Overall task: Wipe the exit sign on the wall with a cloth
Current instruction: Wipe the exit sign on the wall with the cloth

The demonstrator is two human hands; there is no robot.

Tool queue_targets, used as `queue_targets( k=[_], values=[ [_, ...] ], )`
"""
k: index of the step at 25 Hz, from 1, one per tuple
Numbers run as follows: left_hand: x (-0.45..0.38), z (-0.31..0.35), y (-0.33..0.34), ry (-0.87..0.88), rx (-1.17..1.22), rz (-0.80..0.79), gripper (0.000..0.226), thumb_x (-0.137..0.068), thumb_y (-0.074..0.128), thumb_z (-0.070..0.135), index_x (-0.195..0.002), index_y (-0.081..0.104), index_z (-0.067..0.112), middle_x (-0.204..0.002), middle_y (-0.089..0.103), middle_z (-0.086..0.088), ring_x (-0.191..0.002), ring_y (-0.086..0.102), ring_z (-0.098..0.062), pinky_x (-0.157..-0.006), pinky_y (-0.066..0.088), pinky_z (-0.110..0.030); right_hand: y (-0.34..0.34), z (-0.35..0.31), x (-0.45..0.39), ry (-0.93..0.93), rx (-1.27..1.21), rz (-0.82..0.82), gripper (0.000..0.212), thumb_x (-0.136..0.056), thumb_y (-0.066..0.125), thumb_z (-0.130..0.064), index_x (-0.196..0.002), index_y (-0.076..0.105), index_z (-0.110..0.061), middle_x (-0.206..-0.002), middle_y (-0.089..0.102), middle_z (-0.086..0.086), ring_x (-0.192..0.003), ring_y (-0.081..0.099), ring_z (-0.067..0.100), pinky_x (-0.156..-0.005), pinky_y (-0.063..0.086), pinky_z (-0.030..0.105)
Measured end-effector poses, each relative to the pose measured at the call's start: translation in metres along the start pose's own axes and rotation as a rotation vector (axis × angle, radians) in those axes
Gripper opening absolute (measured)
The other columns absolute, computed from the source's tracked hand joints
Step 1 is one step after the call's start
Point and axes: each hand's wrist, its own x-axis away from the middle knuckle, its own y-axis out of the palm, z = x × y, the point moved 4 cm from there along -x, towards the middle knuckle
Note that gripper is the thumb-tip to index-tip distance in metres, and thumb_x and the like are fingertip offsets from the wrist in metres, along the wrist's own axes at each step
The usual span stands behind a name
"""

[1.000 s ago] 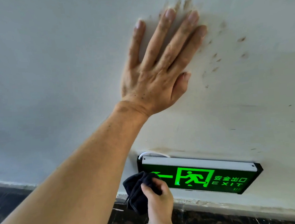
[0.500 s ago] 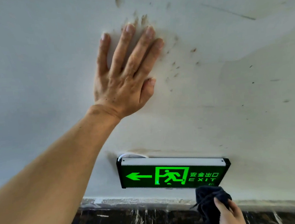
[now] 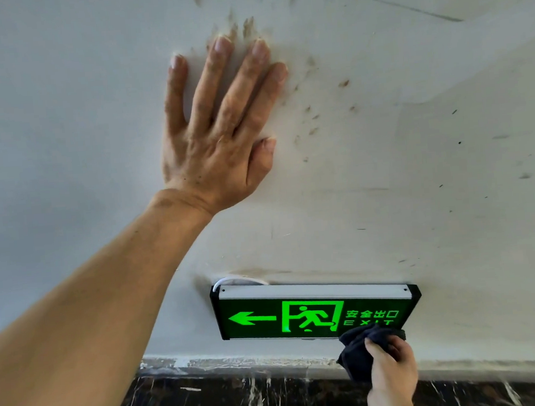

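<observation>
A lit green exit sign [image 3: 313,314] with a left arrow, a running figure and the word EXIT is fixed low on the white wall. My right hand [image 3: 390,372] grips a dark cloth [image 3: 359,349] bunched against the sign's lower right corner, covering part of the lettering. My left hand [image 3: 219,133] lies flat on the wall well above the sign, fingers spread, holding nothing. A white cable [image 3: 234,280] loops out at the sign's top left.
The white wall [image 3: 448,156] carries brown smudges and specks around and right of my left hand. Below the sign runs a rough paint edge, then a dark marbled skirting [image 3: 243,400].
My right hand with the cloth moved from the sign's left end to its right end, and now sits up on the lower right corner. My left hand stayed flat on the wall.
</observation>
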Motion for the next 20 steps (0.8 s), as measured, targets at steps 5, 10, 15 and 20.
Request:
queue_targets(
  k=[5,10,15,20],
  values=[
    [0.0,0.0,0.0,0.005,0.01,0.001,0.059,-0.097,0.032,0.04,-0.15,0.038,0.015,-0.152,0.033,-0.006,-0.14,0.033,-0.037,-0.112,0.03,-0.065,0.023,0.021,0.028,0.019,0.077,-0.069,0.022,-0.071,0.077,0.003,-0.083,0.068,-0.012,-0.083,0.068,0.006,-0.085,0.062,0.024,-0.085,0.046,0.035],
    [0.0,0.0,0.002,0.004,0.012,0.003,0.058,-0.097,0.031,0.041,-0.149,0.039,0.015,-0.151,0.034,-0.006,-0.14,0.034,-0.036,-0.112,0.031,-0.065,0.045,0.035,0.06,0.061,0.115,-0.108,0.019,-0.069,0.08,-0.003,-0.074,0.07,-0.018,-0.079,0.07,-0.002,-0.079,0.064,0.018,-0.088,0.049,0.037],
    [0.0,0.0,0.003,-0.003,0.038,0.011,0.058,-0.097,0.033,0.04,-0.149,0.039,0.016,-0.151,0.033,-0.005,-0.14,0.034,-0.036,-0.112,0.03,-0.066,0.061,0.041,0.085,0.111,0.147,-0.104,0.019,-0.07,0.08,-0.007,-0.07,0.07,-0.024,-0.079,0.069,-0.011,-0.077,0.061,0.008,-0.087,0.048,0.036],
    [0.0,-0.001,0.004,-0.02,0.04,0.016,0.059,-0.096,0.035,0.04,-0.149,0.04,0.017,-0.151,0.035,-0.005,-0.141,0.034,-0.035,-0.114,0.028,-0.064,0.082,0.053,0.112,0.164,0.153,-0.158,0.022,-0.067,0.081,-0.003,-0.064,0.071,-0.023,-0.077,0.071,-0.004,-0.077,0.064,0.012,-0.084,0.049,0.035]
  ],
)
